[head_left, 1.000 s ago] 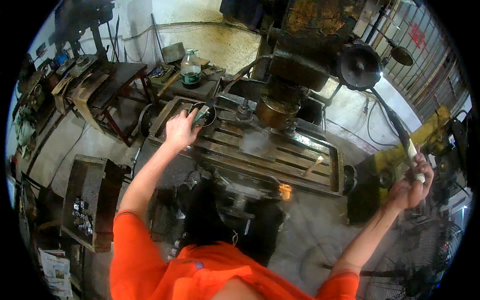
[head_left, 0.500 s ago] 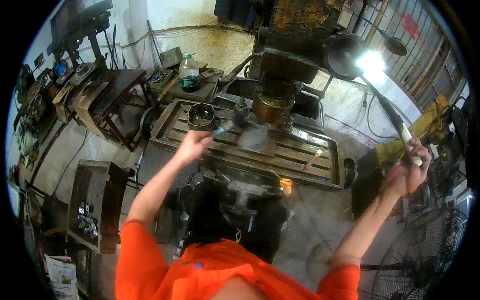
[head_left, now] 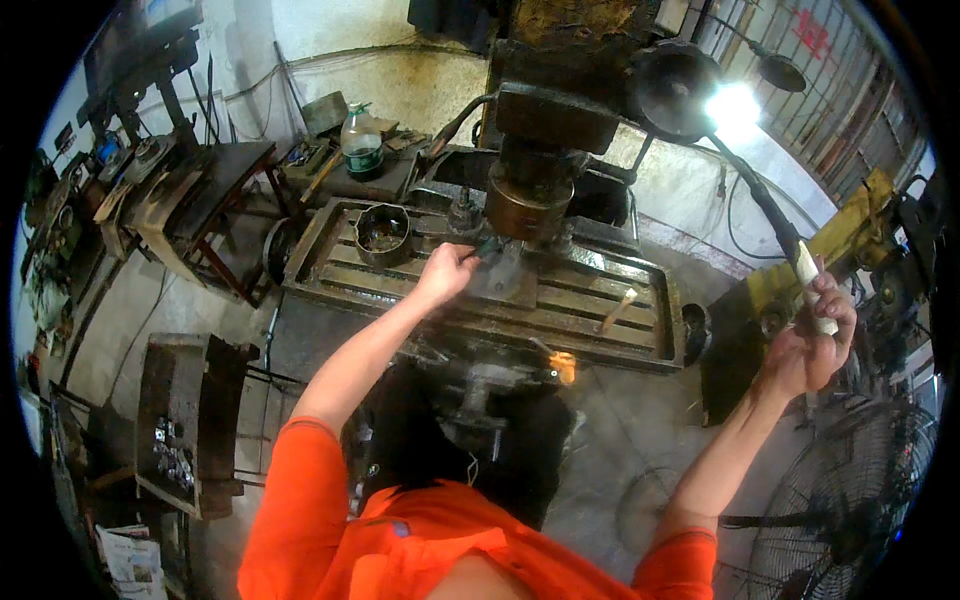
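My left hand (head_left: 447, 274) is closed round a short, dark brush-like tool (head_left: 486, 249), blurred at its tip. That tip reaches beside a flat metal block (head_left: 505, 287) under the round spindle head (head_left: 530, 200) of a drilling machine. My right hand (head_left: 815, 345) grips the pale-wrapped end of a long dark lever (head_left: 762, 205) that runs up to the machine's side. On the slotted machine table (head_left: 650, 345) a round pot (head_left: 383, 236) with dark contents stands left of my left hand. A small stick with a pale tip (head_left: 620, 310) leans at the table's right.
An orange-handled part (head_left: 562, 367) juts from below the table's front edge. A wooden box (head_left: 185, 400) with small metal pieces stands at left. A bottle of green liquid (head_left: 362, 145) is behind. A caged fan (head_left: 840, 520) stands at lower right; a bright lamp (head_left: 735, 108) shines above.
My left hand has moved right and slightly up from beside the pot, carrying the brush-like tool in under the spindle. My right hand stays on the lever. The view has shifted slightly.
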Demonstrator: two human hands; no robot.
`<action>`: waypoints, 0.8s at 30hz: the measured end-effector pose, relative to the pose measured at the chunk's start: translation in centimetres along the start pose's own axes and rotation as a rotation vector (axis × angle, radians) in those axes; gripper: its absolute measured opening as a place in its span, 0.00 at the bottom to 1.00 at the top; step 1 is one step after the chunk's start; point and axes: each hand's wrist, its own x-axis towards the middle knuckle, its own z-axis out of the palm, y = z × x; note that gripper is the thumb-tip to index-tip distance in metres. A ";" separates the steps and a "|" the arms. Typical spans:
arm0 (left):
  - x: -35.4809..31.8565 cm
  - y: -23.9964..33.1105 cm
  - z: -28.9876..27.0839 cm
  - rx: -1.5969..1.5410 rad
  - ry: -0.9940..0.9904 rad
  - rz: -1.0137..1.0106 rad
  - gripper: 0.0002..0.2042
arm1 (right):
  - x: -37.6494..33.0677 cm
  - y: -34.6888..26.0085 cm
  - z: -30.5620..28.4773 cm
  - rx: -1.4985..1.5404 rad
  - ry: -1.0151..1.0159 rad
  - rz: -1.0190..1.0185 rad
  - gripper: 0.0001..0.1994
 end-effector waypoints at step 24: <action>-4.6 0.3 -2.2 -0.273 -0.203 -0.072 0.10 | -4.4 1.3 -0.2 -0.012 0.029 0.000 0.16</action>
